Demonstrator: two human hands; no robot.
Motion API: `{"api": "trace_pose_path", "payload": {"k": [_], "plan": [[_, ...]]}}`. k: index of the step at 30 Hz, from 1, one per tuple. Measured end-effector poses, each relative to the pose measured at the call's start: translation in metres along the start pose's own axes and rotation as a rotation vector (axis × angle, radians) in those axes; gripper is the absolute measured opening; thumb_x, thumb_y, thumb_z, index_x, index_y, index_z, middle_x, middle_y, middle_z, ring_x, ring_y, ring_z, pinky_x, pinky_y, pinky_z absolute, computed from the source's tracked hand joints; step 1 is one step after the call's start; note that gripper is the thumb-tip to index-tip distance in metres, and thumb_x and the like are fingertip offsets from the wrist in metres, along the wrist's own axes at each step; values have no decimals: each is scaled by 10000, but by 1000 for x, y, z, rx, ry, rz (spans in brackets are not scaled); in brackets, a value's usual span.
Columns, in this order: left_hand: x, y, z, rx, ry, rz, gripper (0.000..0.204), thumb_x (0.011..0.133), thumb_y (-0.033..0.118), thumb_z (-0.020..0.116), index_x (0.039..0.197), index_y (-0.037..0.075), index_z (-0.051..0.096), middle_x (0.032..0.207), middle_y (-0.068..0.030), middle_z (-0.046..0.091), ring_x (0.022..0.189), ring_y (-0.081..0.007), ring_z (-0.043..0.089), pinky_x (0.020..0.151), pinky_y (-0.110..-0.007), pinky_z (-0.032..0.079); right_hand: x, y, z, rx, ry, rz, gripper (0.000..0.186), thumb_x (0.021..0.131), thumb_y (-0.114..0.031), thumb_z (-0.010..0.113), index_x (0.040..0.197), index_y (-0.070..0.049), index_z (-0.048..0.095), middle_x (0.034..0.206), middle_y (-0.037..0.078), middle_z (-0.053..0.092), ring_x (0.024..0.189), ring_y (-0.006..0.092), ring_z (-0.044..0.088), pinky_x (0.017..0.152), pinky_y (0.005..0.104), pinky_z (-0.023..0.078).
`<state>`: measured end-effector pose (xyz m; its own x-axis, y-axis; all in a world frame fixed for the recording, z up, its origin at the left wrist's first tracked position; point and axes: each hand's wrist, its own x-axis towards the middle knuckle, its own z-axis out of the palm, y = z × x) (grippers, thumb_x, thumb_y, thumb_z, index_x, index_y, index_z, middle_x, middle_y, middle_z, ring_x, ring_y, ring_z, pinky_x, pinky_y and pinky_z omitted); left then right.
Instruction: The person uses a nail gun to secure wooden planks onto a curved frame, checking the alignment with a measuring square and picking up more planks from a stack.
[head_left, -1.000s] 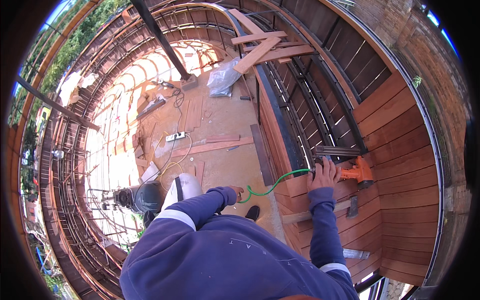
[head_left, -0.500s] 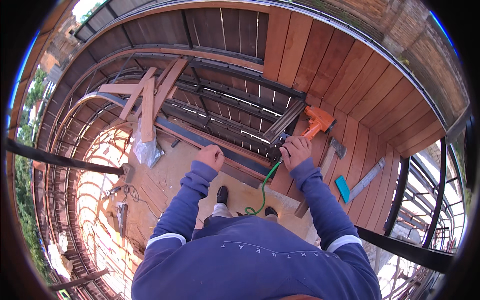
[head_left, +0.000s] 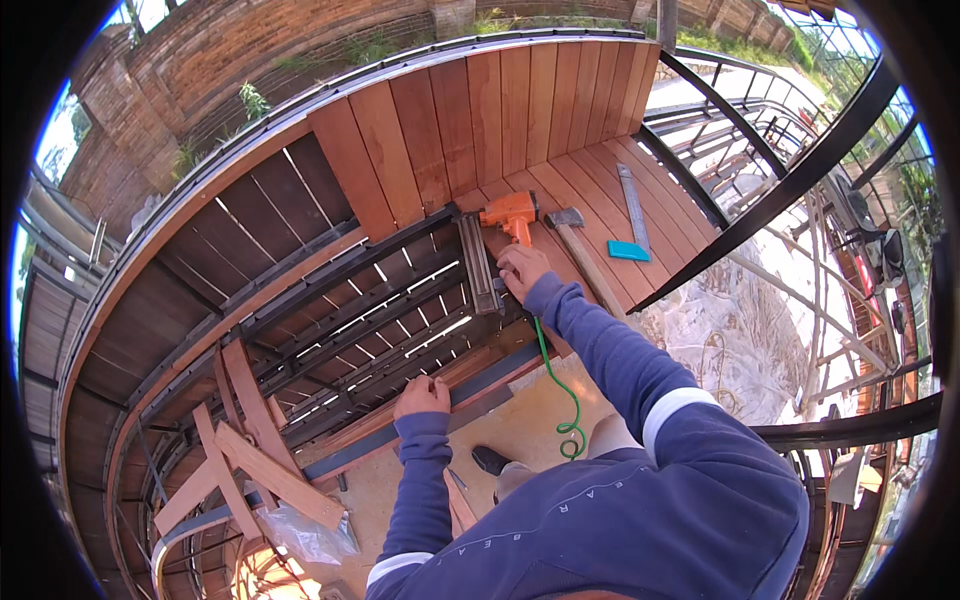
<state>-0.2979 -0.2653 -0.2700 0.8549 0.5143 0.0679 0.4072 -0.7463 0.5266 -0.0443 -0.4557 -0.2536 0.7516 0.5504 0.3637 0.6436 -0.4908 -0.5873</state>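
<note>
An orange nail gun lies on the reddish-brown wooden slats, with a long dark-grey metal piece that looks like its magazine alongside. My right hand is closed round the lower end of its handle. From below that hand a green coiled air hose hangs toward the floor. My left hand is beside the dark metal frame edge, its fingers curled in. Whatever may be in those fingers is hidden.
A hammer or hatchet with a wooden handle and a square with a teal stock lie on the slats to the right. Loose boards and a plastic bag are at left. Open black framing shows gaps. Black rails curve at right.
My view has swung to the right, so the loose boards now sit lower left. My right hand stays at the nail gun's handle; my left is still curled near the frame.
</note>
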Motion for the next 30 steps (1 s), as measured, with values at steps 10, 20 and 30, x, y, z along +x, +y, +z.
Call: {"api": "trace_pose_path", "payload": {"k": [10,20,30], "plan": [[1,-3,-4,59,-108,18,252,842,315,579,768,83,643,789,-124,660,693,-342,636,610,-451,499,-4,-30,23,-373,284,37,394,717,-93,697,1098,-77,598,1278,128,473,1204,342,450,1008,447,379],[2,0,-1,74,-94,56,250,835,327,585,763,100,660,742,-108,660,665,-331,637,600,-444,500,3,-22,16,-179,152,490,521,803,-144,652,1293,-134,475,1174,250,509,1085,433,511,953,467,434],[5,2,-6,94,-161,-15,322,839,369,577,742,67,630,795,-145,664,746,-354,644,672,-462,506,16,-20,-1,0,130,689,735,799,-141,657,1453,-149,321,1150,280,551,1050,463,549,946,454,438]]}}
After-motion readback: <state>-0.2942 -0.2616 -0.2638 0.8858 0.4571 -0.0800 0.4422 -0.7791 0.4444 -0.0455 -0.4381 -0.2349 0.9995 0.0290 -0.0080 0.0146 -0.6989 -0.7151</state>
